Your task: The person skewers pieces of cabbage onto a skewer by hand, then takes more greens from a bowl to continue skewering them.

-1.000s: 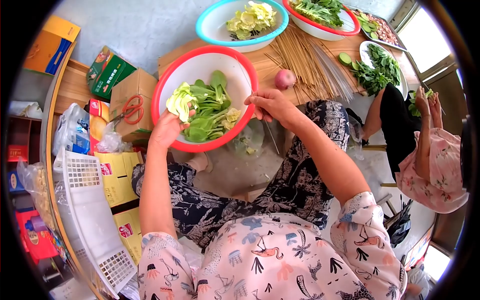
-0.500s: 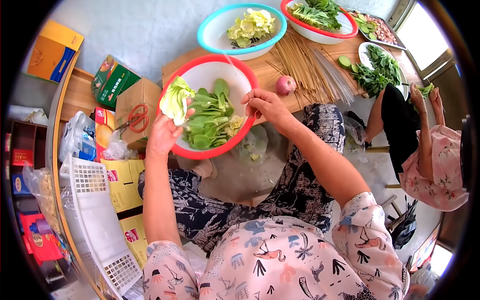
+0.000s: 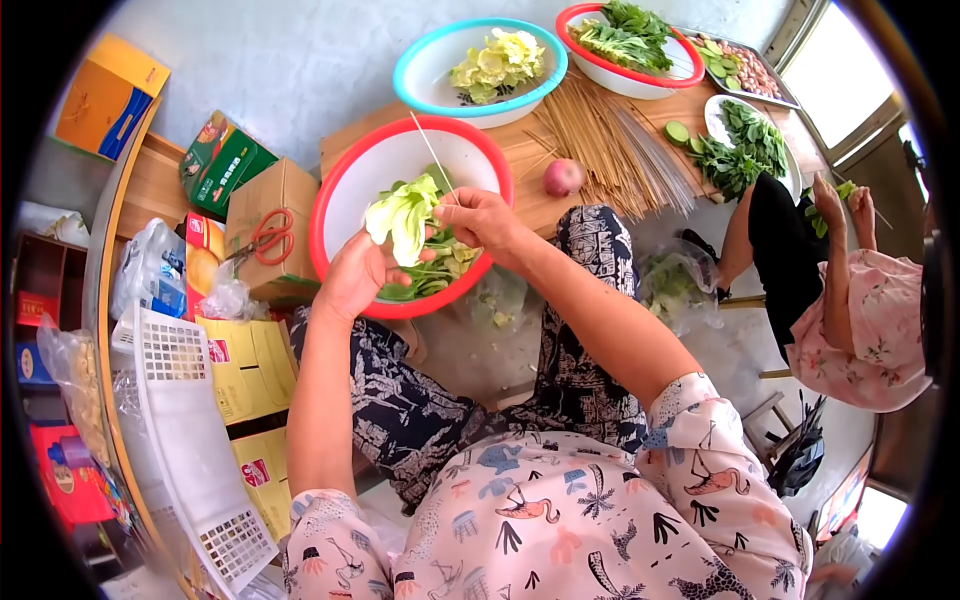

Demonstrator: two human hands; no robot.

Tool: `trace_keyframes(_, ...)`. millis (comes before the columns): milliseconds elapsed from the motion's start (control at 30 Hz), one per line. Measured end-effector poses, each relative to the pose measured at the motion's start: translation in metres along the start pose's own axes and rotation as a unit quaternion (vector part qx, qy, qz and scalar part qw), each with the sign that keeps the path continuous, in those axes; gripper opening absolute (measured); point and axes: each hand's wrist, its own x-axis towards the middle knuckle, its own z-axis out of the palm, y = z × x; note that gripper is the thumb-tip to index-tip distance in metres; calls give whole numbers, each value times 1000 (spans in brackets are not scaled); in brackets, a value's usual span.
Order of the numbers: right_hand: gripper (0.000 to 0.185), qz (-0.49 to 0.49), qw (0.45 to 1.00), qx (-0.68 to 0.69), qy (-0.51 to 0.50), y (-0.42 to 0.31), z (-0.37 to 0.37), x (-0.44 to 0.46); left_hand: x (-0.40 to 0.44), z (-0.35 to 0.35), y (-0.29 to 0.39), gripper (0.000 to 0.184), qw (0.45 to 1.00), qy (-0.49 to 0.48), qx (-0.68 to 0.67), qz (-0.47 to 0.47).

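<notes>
Three basins [image 3: 358, 200] hold greens [image 3: 498, 68]; the left hand [image 3: 352, 272] grips leaves [image 3: 403, 218], the right hand [image 3: 484, 220] a thin stick [image 3: 432, 150].

Loose leafy vegetable [image 3: 405, 215]: pale yellow-green, stems near white. Thin straight skewer [image 3: 430, 150]: off-white. Large round white plastic basin [image 3: 365, 180]: red rim. Oval white plastic basin [image 3: 425, 75]: turquoise rim; frilly leaves [image 3: 497, 65] within, pale yellow-green. Flat brown wooden surface [image 3: 522, 142]; slender sticks [image 3: 600, 145] on it, tan; finer neighbours [image 3: 657, 160], silver-grey. Round glossy onion [image 3: 563, 178]: purplish red. Metal scissors [image 3: 275, 240]: orange-red loop handles. Oblong plastic basket [image 3: 170, 420]: white, square grid at both ends. Wearer's loose cloth shirt [image 3: 540, 500]: pale pink, printed with black palms, coral flamingos, blue-grey animals. Cloth trousers [image 3: 400, 410]: near-black, off-white figured print. Second person's cloth top [image 3: 870, 330]: pink, floral sprays.
</notes>
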Motion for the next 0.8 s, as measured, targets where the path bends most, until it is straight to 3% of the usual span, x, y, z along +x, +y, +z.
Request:
trace_keyframes(233,13,13,1000,-4,-15,7,0,-1,-4,-3,-4,49,999,44,-9,20)
trace_keyframes(300,13,15,1000,-21,-18,8,1,-3,4,-10,-15,44,988,98,118,26)
trace_keyframes(400,14,14,1000,2,-5,5,0,-6,18,-24,-35,40,984,155,27,90)
trace_keyframes(533,16,34,999,-11,41,-4,-4,-12,12,-24,-42,31,970,223,-26,91)
trace_keyframes(667,22,6,994,-90,55,-2,-8,-5,7,-28,-45,25,974,217,30,64)
trace_keyframes(733,25,22,990,-130,49,-9,-2,-6,5,-26,-48,24,965,185,186,25)
trace_keyframes(800,29,40,984,-166,44,-3,0,-4,6,-26,-52,26,963,167,209,17)
